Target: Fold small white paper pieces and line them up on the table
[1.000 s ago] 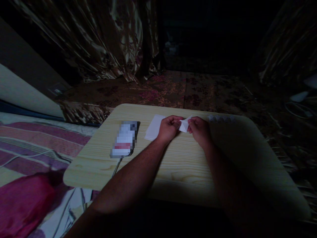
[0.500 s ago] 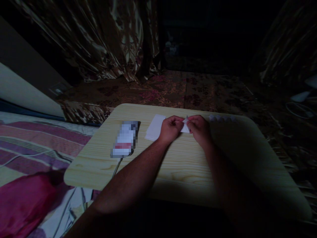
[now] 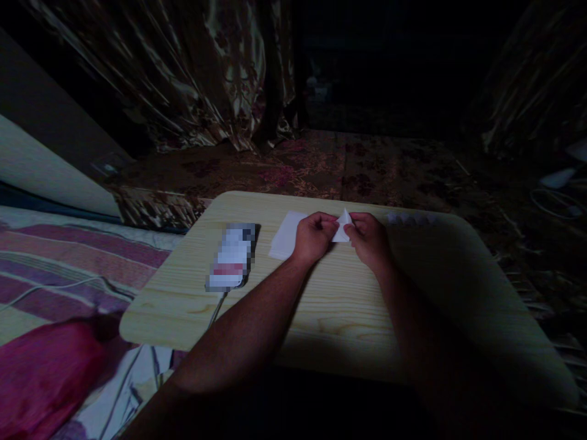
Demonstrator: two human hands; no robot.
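Between my two hands is a small piece of folded white paper (image 3: 342,231), its pointed tip upward. My left hand (image 3: 314,237) pinches its left side with thumb and fingers. On the right side, my right hand (image 3: 370,239) is closed on the same paper, thumb pressed to its face. Just left of my left hand lies a stack of white paper (image 3: 288,235), partly covered by that hand. Beyond my right hand, several small folded paper pieces (image 3: 411,219) sit in a row near the table's far edge, dim in shadow.
The light wood-grain table (image 3: 348,318) has rounded corners. A phone (image 3: 232,256), its screen blurred out, lies at the left with a cable (image 3: 217,307) running toward me. Left of the table are a striped bedcover (image 3: 68,263) and a pink cloth (image 3: 50,373). Patterned curtains (image 3: 229,67) hang behind.
The folded paper has turned slightly and its tip shows more, higher between my hands. Both hands have shifted only a little; my fingers remain on the paper.
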